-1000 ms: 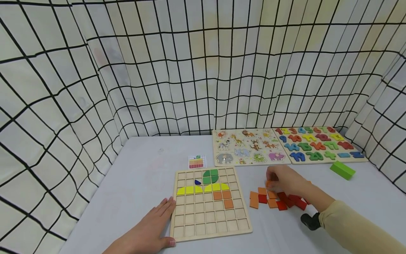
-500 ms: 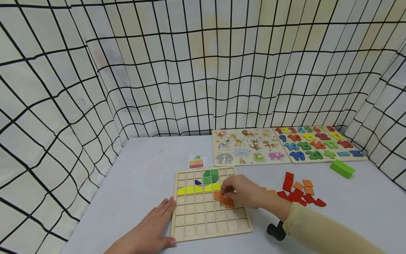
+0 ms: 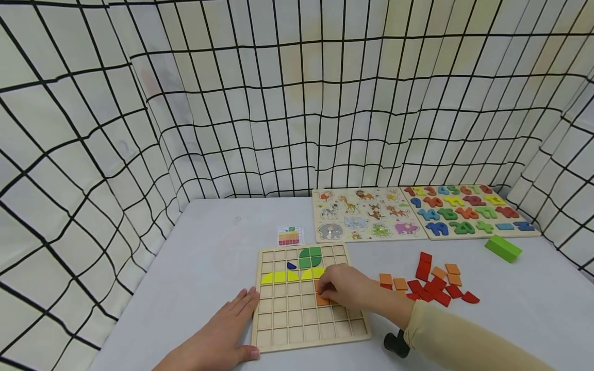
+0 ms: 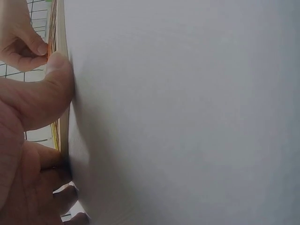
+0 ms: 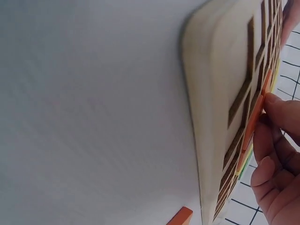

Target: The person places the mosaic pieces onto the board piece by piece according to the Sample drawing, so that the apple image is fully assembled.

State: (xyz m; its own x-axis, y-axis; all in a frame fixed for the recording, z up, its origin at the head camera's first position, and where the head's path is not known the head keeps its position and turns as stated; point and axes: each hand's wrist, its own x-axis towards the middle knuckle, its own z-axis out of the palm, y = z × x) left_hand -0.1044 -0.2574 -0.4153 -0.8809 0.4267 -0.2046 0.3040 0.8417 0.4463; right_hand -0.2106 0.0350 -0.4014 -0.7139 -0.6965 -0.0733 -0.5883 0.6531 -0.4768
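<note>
Here, right fingers (image 5: 283, 112) pinch an orange tile (image 5: 253, 123); straight left fingers (image 3: 242, 304) touch gridded wood (image 3: 278, 337).

Up high, the head view looked forward and down, far enough back for the grid board (image 3: 280, 321) and netted wall (image 3: 260, 118); low and close, both wrist views lay rolled sideways across the tabletop (image 4: 187, 117), sharing the board's edge and right hand (image 5: 277, 157).

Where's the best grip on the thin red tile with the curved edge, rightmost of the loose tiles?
Probably pinch its opposite edges, coming down from above and the right: the red curved-edged tile appears to lie flat, and the other loose red and orange tiles sit to its left.
</note>
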